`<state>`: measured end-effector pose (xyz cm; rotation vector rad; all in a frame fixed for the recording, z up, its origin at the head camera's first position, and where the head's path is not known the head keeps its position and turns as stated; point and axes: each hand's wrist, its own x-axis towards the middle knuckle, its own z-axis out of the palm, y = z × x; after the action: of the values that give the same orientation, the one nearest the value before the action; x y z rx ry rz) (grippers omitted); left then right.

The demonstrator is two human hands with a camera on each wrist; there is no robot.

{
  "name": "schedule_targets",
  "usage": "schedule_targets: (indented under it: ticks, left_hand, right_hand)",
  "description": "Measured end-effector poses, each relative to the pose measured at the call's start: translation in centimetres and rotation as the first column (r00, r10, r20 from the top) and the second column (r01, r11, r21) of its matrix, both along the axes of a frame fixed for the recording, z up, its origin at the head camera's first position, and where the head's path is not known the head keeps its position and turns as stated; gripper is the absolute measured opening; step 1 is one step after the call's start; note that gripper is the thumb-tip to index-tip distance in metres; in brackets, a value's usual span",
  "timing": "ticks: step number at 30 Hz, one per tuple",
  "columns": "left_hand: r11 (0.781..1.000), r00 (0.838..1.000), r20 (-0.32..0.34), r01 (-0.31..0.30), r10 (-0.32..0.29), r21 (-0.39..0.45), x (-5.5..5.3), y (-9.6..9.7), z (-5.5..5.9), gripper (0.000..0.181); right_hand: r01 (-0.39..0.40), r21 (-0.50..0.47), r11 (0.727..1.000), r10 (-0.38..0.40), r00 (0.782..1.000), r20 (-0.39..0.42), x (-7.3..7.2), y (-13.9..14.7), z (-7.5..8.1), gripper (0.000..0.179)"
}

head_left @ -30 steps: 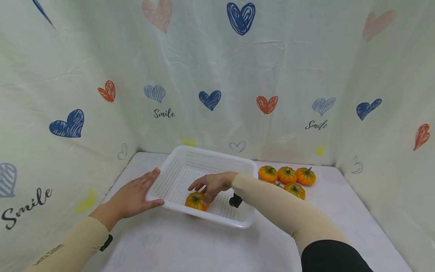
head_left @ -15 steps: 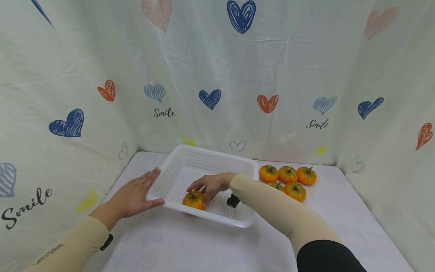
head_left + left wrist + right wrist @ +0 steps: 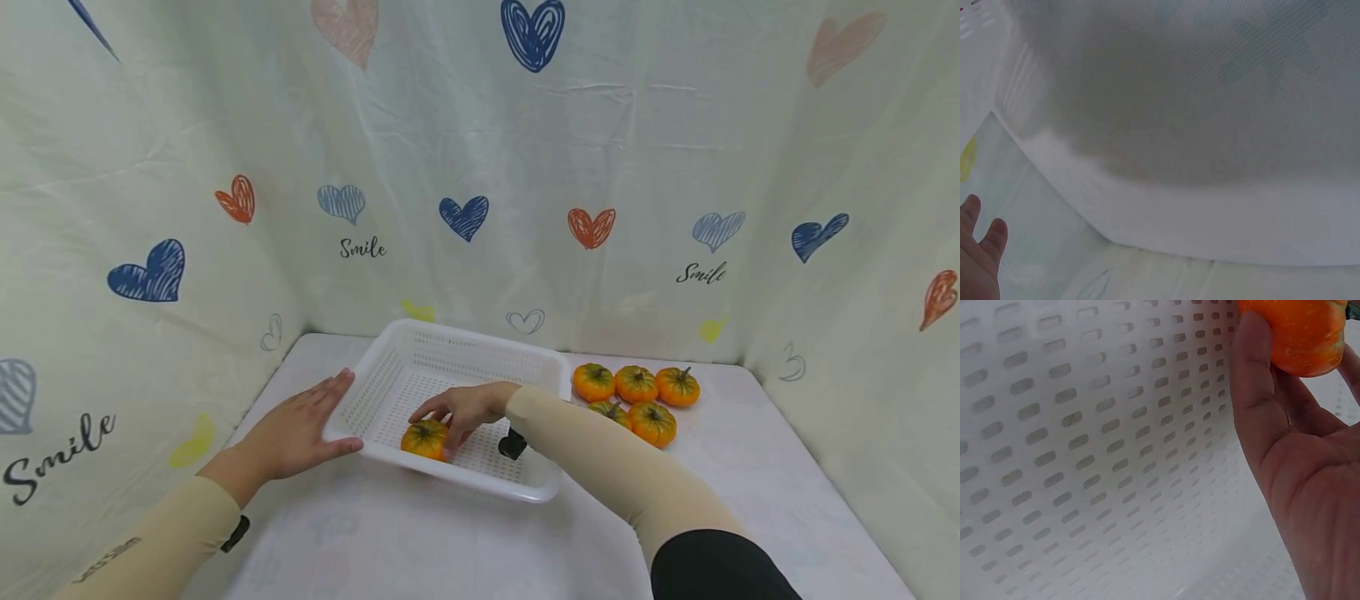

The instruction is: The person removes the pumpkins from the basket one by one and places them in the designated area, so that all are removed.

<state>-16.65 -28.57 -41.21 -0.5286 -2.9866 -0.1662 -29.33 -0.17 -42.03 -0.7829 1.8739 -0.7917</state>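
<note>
In the head view my right hand (image 3: 467,410) reaches into a white perforated plastic basket (image 3: 487,346). Its fingers and thumb grip a small orange-and-green pumpkin (image 3: 424,439) low inside the basket, close to the front wall. The right wrist view shows the pumpkin (image 3: 1304,334) between thumb and fingers; whether it touches the basket floor I cannot tell. With fingers straight, my left hand (image 3: 296,433) rests against the basket's left end, thumb at the front left corner. Only a few of the left fingers (image 3: 996,237) appear in the left wrist view.
Several more small pumpkins (image 3: 636,385) sit in two rows right of the basket, one partly hidden by my right forearm. A white cloth covers the table (image 3: 420,542). Behind and at both sides hangs a curtain (image 3: 645,150) printed with hearts.
My right hand has shifted slightly left, bringing the pumpkin a little further left inside the basket. My left hand and the basket have stayed put.
</note>
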Motion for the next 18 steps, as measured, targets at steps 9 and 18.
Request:
schedule_targets:
  ticks: [9,18]
  left_hand:
    - [1.000,1.000,-0.014,0.012,-0.012,-0.002,-0.10,-0.03,-0.03,0.107]
    - [1.000,1.000,0.001,0.003,-0.003,-0.008,-0.15,-0.02,-0.04,0.109]
  right_hand:
    - [-0.010,0.010,1.000,0.010,1.000,-0.012,-0.08,0.04,-0.16,0.068]
    - [-0.011,0.000,1.000,0.011,1.000,0.005,-0.18,0.06,-0.22,0.068]
